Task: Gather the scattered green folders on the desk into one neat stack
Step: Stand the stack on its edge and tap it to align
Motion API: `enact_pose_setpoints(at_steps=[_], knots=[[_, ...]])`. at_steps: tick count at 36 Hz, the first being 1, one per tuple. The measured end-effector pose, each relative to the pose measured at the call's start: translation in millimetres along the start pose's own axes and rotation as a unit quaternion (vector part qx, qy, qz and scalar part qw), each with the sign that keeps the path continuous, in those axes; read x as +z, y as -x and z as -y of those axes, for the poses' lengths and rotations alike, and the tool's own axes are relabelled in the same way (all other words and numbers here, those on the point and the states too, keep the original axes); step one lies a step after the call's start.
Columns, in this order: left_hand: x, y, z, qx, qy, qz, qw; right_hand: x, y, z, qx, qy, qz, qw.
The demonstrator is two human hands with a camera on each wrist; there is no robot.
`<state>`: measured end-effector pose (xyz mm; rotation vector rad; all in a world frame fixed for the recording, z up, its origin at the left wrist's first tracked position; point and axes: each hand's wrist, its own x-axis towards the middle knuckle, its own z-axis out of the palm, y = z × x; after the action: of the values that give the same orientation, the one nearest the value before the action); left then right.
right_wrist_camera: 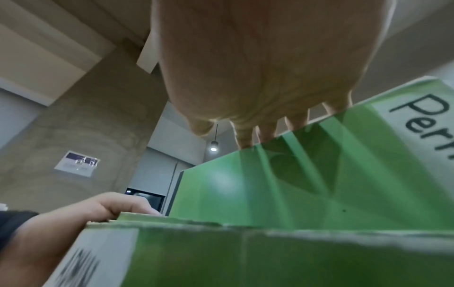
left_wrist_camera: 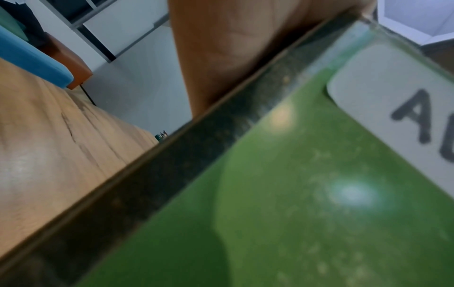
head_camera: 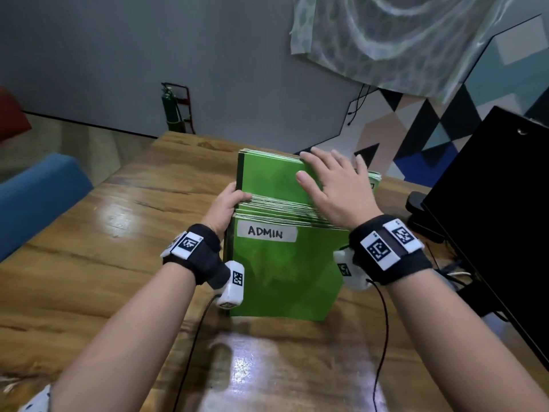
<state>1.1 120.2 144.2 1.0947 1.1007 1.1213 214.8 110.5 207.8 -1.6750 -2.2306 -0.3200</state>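
Observation:
Several green folders sit bunched together on the wooden desk (head_camera: 104, 248). The nearest one (head_camera: 285, 278) (left_wrist_camera: 294, 213) carries a white label reading ADMIN (head_camera: 266, 232). Behind it show the top edges of several more, then a taller green folder (head_camera: 267, 176) (right_wrist_camera: 270, 194) leaning up. My left hand (head_camera: 228, 203) (right_wrist_camera: 73, 223) grips the bunch at its left edge, thumb over the folder tops. The right hand (head_camera: 335, 188) (right_wrist_camera: 258, 68) is spread flat, its fingertips on the far folder's upper edge. A further green folder (head_camera: 374, 178) pokes out behind that hand.
A black monitor (head_camera: 490, 203) on a dark base (head_camera: 419, 203) stands close on the right, with cables beside it. A blue chair (head_camera: 38, 191) is off the desk's left side. A green cylinder on a trolley (head_camera: 170, 108) stands by the far wall.

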Motion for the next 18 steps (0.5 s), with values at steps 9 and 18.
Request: enact_pose_setpoints(at_steps=[9, 18], knots=[[3, 6, -5, -0.024, 0.063, -0.014, 0.998, 1, 17, -22, 0.163, -0.156, -0.159, 0.961], [12, 15, -7, -0.027, 0.139, -0.026, 0.99, 58, 72, -49, 0.329, -0.66, -0.014, 0.675]])
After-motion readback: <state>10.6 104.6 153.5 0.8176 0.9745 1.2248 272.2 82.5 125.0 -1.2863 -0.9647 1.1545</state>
